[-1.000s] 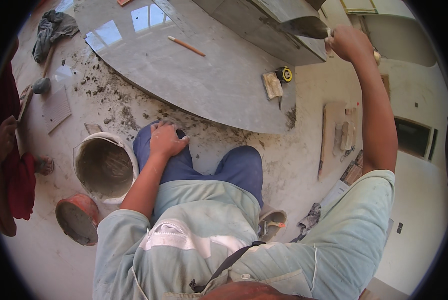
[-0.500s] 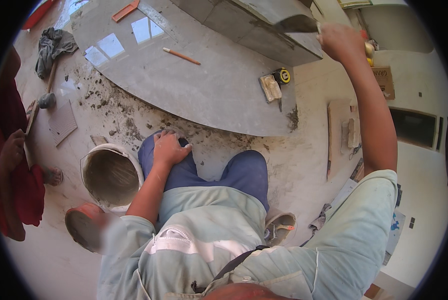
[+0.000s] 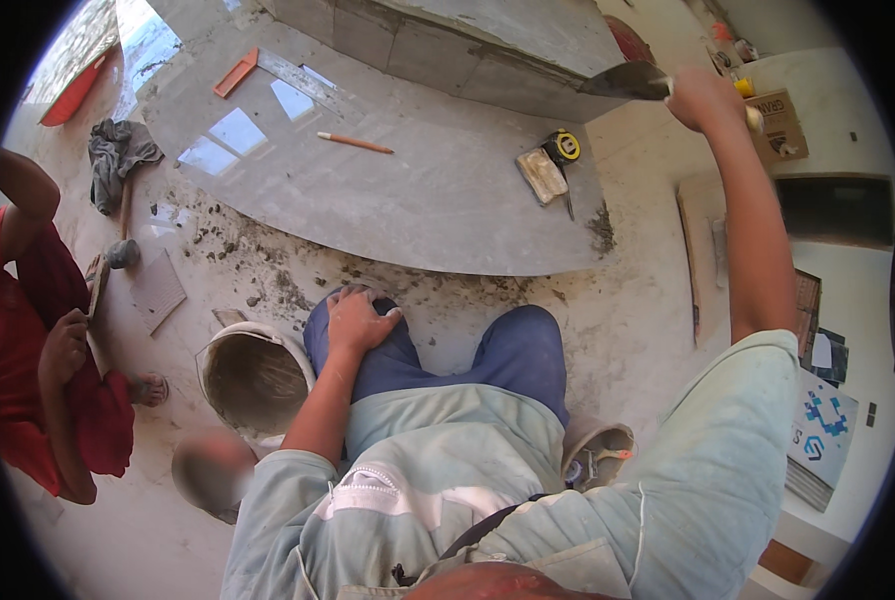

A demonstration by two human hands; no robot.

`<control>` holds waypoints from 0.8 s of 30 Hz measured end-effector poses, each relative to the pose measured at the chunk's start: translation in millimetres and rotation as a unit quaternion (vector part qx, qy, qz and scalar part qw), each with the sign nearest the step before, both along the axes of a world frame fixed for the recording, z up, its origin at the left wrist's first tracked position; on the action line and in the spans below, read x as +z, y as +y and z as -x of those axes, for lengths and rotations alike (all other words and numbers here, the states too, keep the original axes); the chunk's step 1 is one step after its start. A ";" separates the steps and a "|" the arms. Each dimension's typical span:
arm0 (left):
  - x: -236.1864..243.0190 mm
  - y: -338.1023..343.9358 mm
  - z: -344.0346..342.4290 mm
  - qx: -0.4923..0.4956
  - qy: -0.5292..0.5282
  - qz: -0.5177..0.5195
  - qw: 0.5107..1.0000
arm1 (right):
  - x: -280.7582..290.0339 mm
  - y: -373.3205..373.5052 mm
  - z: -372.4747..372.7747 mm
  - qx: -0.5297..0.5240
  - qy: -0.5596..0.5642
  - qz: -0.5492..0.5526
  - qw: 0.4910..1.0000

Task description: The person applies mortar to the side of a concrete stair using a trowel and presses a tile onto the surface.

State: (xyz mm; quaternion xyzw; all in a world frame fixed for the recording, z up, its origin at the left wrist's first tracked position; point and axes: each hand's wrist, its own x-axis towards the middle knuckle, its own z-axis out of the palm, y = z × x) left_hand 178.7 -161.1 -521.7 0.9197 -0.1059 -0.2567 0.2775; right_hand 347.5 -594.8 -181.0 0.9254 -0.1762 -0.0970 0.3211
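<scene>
My right hand (image 3: 706, 98) is closed around the handle of a trowel (image 3: 628, 82), arm stretched out to the far right. The trowel's dark blade points left, over the right end of a grey tiled step (image 3: 433, 60); whether it touches is unclear. My left hand (image 3: 360, 318) rests on my left knee, fingers laid out and holding nothing. Beyond my knees lies a large grey floor slab (image 3: 448, 225) with a curved near edge. On it are a pencil (image 3: 356, 143), a yellow-black tape measure (image 3: 563, 146), a pale block (image 3: 542, 177) and a square with an orange handle (image 3: 238, 73).
A mortar-stained bucket (image 3: 256, 380) stands left of my leg, a blurred smaller pail (image 3: 208, 475) behind it. Crumbled mortar (image 3: 268, 270) lines the slab's edge. At left are a mallet (image 3: 123, 253), a grey cloth (image 3: 118, 160) and a co-worker in red (image 3: 43, 400). A cardboard box (image 3: 776, 125) sits far right.
My view has turned slightly, bringing more of the co-worker in. The trowel in my right hand has come lower, nearer the step's right end. My left hand stays on my knee.
</scene>
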 end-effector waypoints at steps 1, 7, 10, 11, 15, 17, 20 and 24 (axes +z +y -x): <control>-1.6 -1.1 -0.2 -0.003 -0.004 -0.001 1.000 | -3.1 -24.9 8.9 0.003 0.017 -0.032 0.999; -4.6 -2.6 1.0 -0.007 0.001 -0.015 1.000 | -80.2 -10.5 93.3 -0.191 -0.160 -0.680 0.689; -1.9 0.2 -0.3 -0.010 -0.002 -0.021 1.000 | -117.8 65.8 104.4 -0.178 -0.193 -0.785 0.561; -2.0 0.1 0.5 -0.011 -0.002 -0.020 1.000 | -127.2 82.4 101.9 -0.177 -0.199 -0.818 0.510; -9.4 -0.2 3.1 0.018 -0.059 0.031 0.998 | -140.6 141.8 79.8 -0.186 -0.224 -0.838 0.461; -16.5 5.8 4.5 0.052 -0.114 0.116 0.985 | -138.6 155.9 69.4 -0.212 -0.215 -0.848 0.436; -11.3 5.0 -6.3 -0.004 -0.244 0.174 0.954 | -139.5 147.8 67.1 -0.231 -0.240 -0.830 0.447; 31.3 -19.2 -59.6 -0.014 -0.344 0.120 0.931 | -134.6 94.6 90.4 -0.251 -0.287 -0.815 0.436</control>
